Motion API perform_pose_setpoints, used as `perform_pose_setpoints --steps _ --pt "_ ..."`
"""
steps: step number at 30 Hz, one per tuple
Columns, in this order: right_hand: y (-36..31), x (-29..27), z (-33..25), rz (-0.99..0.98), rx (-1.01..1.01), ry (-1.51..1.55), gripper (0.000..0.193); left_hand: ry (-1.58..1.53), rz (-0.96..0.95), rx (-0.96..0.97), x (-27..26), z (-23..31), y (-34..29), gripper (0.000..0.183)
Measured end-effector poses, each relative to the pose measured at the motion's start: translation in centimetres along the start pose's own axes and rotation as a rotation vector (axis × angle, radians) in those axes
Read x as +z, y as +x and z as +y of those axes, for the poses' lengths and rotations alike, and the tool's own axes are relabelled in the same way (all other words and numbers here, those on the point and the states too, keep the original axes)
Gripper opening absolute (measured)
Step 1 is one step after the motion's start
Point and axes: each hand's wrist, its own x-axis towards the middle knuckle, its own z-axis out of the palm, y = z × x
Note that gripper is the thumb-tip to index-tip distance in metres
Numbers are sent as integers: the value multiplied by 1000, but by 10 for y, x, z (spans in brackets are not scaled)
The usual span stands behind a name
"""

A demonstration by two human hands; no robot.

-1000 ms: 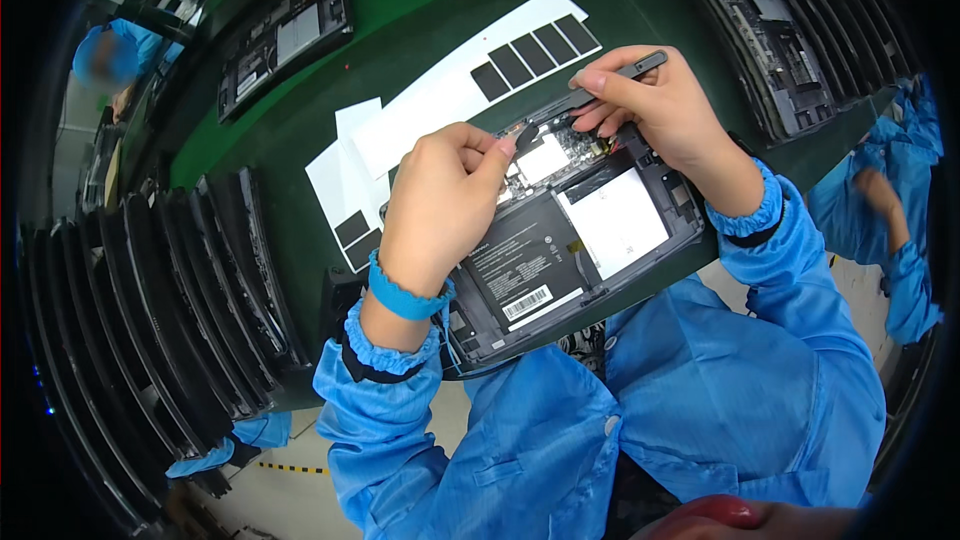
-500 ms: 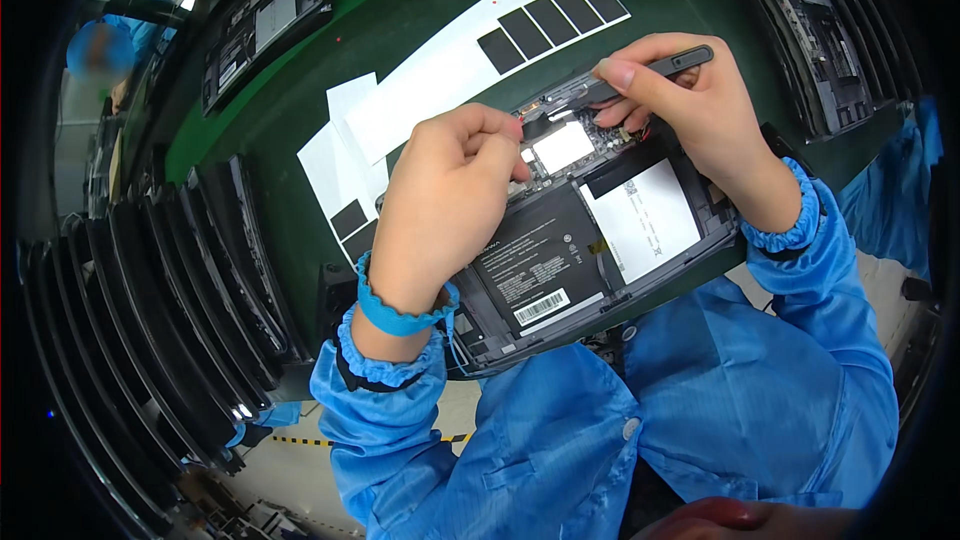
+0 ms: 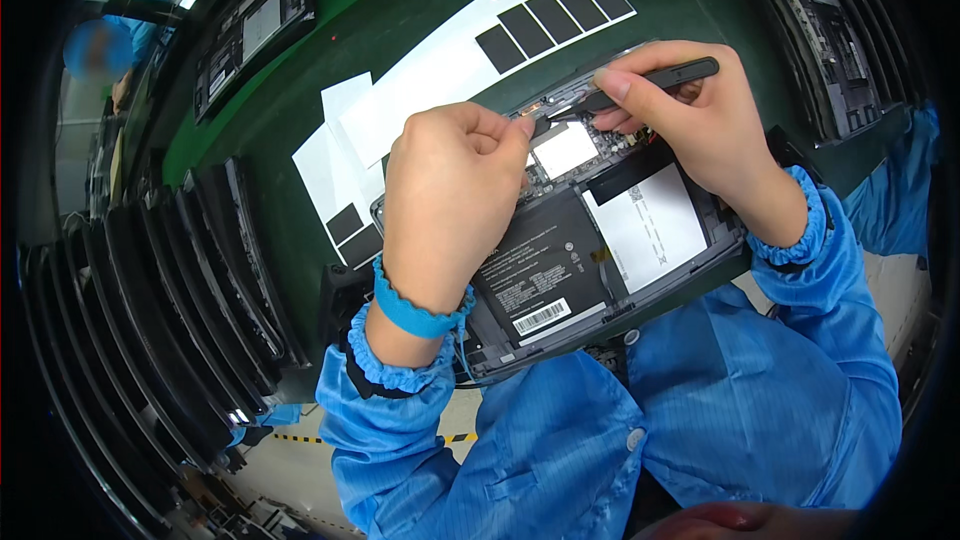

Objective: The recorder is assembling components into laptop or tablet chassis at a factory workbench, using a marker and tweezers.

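An opened laptop base (image 3: 625, 318) lies tilted before me, its inner parts bare. It carries a black battery (image 3: 545, 270) with a printed label, a white rectangular panel (image 3: 655, 230) and a bright silver plate (image 3: 566, 151) on the circuit board. My right hand (image 3: 690, 115) is closed round black tweezers (image 3: 690, 71), whose tips point left to the board's far edge. Close by those tips, my left hand (image 3: 450, 195) pinches thumb and forefinger together over the board. Whatever sits in that pinch is too small and covered to name. A blue band (image 3: 412, 315) circles my left wrist.
Beyond the laptop, white sheets (image 3: 430, 90) with black rectangular stickers (image 3: 552, 20) lie on the green table (image 3: 690, 0). Laptop bases stand in a row (image 3: 160, 310) at left; more are at right (image 3: 820, 40) and far left (image 3: 260, 25). A person (image 3: 100, 50) is beyond.
The tweezers and my right hand have come slightly lower, with the tips nearer my left fingertips. My left hand has shifted a little and stays pinched over the board.
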Motion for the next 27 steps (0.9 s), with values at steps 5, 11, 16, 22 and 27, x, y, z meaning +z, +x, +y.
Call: perform_pose_setpoints --steps 5,11,16,22,27 --pt "-1 1 4 28 -19 -42 17 -9 11 -26 2 3 2 25" --pt "1 2 3 30 -33 -48 16 11 0 -56 -2 7 4 24" --pt "1 2 5 25 -23 -58 15 49 -39 -78 -6 10 9 26" --pt "2 -2 5 -35 4 -71 14 92 -83 -110 -9 13 13 31" --pt "-1 -5 4 -16 19 -51 14 124 -97 -104 -8 16 14 33"
